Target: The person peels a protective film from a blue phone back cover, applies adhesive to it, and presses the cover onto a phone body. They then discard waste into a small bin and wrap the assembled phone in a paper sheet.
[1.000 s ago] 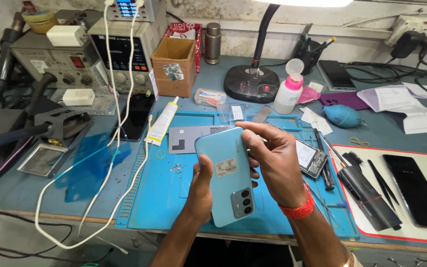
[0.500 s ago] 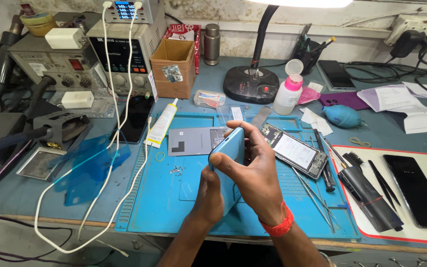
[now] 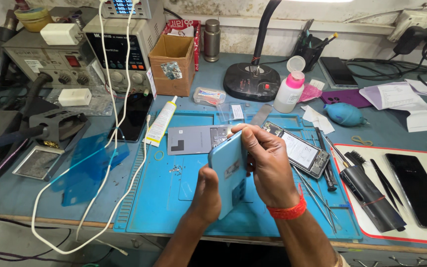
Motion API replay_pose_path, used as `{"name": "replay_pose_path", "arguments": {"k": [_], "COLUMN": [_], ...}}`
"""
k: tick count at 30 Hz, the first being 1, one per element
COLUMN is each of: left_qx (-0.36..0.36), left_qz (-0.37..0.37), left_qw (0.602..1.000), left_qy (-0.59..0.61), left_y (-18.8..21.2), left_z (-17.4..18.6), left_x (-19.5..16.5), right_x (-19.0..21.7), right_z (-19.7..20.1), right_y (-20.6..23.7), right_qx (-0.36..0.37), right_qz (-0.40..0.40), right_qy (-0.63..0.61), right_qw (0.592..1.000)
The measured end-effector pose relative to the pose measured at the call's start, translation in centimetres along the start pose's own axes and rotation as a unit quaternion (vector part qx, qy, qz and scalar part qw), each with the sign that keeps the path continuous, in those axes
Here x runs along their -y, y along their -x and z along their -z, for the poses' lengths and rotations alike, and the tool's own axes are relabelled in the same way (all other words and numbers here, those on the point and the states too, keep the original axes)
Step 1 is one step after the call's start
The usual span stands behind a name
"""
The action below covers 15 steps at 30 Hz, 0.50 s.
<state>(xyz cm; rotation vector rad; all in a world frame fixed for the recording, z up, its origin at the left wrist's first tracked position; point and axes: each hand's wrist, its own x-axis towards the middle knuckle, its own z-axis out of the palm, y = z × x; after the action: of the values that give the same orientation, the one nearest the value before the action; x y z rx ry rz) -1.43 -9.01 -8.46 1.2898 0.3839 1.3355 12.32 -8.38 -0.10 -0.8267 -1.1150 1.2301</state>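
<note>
A light blue phone back cover [image 3: 229, 173] is held on edge above the blue work mat [image 3: 164, 198]. My left hand [image 3: 207, 194] supports its lower end from the left. My right hand [image 3: 268, 163], with a red band on the wrist, wraps over its top and right side. Just right of my hands an opened phone [image 3: 300, 151] lies on the mat with its insides showing. A grey panel [image 3: 193, 139] lies on the mat behind the cover. Small screws [image 3: 175, 169] are scattered to the left.
A glue tube [image 3: 161, 120], cardboard box [image 3: 172, 63], lamp base [image 3: 251, 81], pink-capped bottle [image 3: 289, 92] and blue blower [image 3: 344, 114] stand behind. Tweezers and tools [image 3: 322, 193] lie right; a white tray [image 3: 371, 232] holds a dark phone [image 3: 418, 190]. White cable [image 3: 100, 183] loops left.
The blue cover has turned from lying flat with its back facing me to standing on edge. My right hand has closed over its top and right side.
</note>
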Motion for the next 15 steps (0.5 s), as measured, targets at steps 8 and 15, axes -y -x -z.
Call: {"name": "replay_pose_path", "arguments": {"k": [8, 15], "left_qx": [0.053, -0.005], "left_qz": [0.101, 0.128], "left_qw": [0.967, 0.958], "left_qy": [0.229, 0.258], "left_y": [-1.1, -0.9], "left_z": [-0.3, -0.4], "left_x": [-2.5, -3.0], "right_x": [0.7, 0.3], "right_z": [2.3, 3.8], "right_y": [-0.4, 0.2], "right_qx": [0.094, 0.145], "right_qz": [-0.064, -0.039], "right_qy": [0.005, 0.096], "right_qw": [0.993, 0.984]}}
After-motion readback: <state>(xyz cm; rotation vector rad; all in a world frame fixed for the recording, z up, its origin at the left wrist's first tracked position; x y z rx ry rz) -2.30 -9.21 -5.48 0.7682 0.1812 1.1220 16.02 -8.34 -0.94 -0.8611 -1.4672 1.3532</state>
